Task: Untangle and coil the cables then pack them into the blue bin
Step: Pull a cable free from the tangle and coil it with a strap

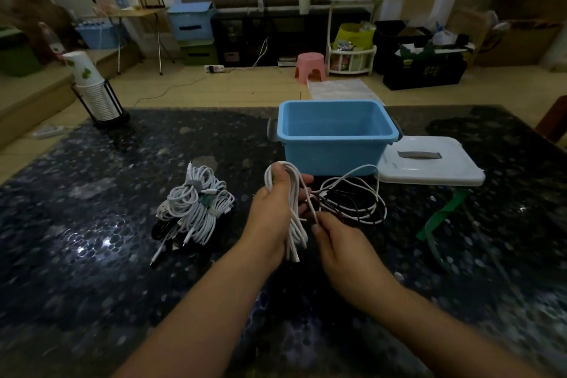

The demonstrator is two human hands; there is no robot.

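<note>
My left hand point(271, 212) grips a bundle of white cable loops point(295, 225) held upright above the dark table point(92, 224). My right hand point(340, 248) pinches a strand of the same cable just below the loops. From there loose white and dark cables point(359, 199) trail in a tangle to the right, in front of the blue bin point(334, 150). The bin stands open and looks empty. A pile of coiled white cables point(196, 205) lies on the table left of my hands.
The bin's white lid point(429, 166) lies flat to its right. A green strip point(441, 215) rests near the lid. A stack of paper cups in a black holder point(95, 92) stands at the table's far left corner.
</note>
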